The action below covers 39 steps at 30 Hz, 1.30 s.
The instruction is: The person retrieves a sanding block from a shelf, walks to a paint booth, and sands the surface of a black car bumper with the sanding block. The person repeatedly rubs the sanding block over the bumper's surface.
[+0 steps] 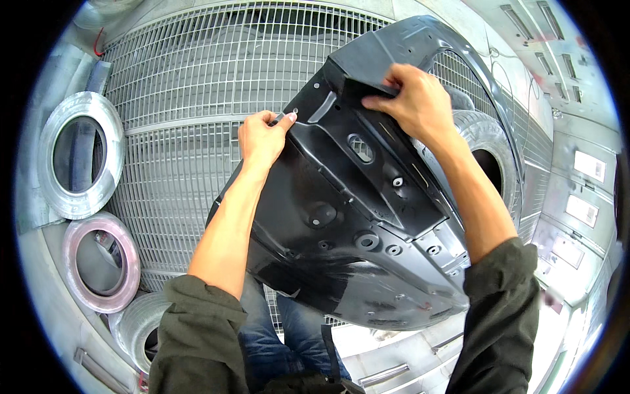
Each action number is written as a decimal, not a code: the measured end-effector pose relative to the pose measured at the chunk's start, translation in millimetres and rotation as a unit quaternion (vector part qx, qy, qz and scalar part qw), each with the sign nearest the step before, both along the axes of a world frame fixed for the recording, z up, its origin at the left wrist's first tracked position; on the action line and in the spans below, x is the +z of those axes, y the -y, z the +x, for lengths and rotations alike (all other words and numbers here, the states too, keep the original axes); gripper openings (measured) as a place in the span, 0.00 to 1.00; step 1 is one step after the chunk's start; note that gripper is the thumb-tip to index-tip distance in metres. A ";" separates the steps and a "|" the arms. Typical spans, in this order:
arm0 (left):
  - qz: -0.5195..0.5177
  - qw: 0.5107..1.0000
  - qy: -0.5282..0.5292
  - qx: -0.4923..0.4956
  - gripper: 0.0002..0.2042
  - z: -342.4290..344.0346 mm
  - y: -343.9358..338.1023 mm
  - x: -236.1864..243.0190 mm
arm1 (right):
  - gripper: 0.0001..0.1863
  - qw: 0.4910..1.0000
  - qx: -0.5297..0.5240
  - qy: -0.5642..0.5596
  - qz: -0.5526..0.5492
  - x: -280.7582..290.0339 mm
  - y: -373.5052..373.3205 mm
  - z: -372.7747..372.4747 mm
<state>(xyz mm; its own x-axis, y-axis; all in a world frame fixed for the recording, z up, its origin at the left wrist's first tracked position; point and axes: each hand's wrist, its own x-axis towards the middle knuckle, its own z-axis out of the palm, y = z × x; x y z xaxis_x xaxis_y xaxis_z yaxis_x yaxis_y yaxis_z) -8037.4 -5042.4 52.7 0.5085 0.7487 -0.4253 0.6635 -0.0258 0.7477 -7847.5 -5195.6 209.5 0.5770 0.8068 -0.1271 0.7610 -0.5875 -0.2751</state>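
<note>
And here is the left hand point(266, 138), thumb and fingers pinching the left edge of the dark panel point(295, 210), right beside a small hole. Across from it the right hand point(420, 102) has its fingers curled at the raised lip farther in; whether they are truly closed on it, one cannot tell. Both hands are at the panel, so neither is nearer: the left has the outer edge, the right sits farther over the middle, and most of the panel lies back from both toward the person's legs. Its long axis runs roughly fore and aft on a slant, the broad end near the legs, the narrower end with the curved arch pointing away and to the right. Beyond, a tyre point(476, 128) shows through that arch, and metal grating point(184, 65) spreads past the panel's left and far edges.
</note>
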 end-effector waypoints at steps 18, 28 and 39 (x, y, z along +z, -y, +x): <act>-0.057 0.998 -0.032 -0.022 0.22 1.0 -6.1 4.0 | 0.33 0.992 -0.075 -0.030 -0.097 -9.0 -16.4 14.3; -0.084 0.996 -0.013 -0.019 0.20 1.6 -6.9 2.4 | 0.24 0.979 -0.100 -0.175 -0.009 -0.9 37.3 42.2; -0.058 0.997 -0.049 -0.020 0.22 0.4 -3.2 4.1 | 0.25 0.999 -0.031 0.026 -0.015 -44.3 -58.3 24.3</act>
<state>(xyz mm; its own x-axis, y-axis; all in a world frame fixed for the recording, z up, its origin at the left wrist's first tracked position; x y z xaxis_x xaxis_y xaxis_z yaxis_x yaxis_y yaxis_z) -8037.0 -5039.2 56.8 0.4878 0.6716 -0.5577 0.7341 0.0302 0.6784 -7823.2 -5137.3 165.2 0.6324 0.7655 -0.1186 0.7355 -0.6415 -0.2180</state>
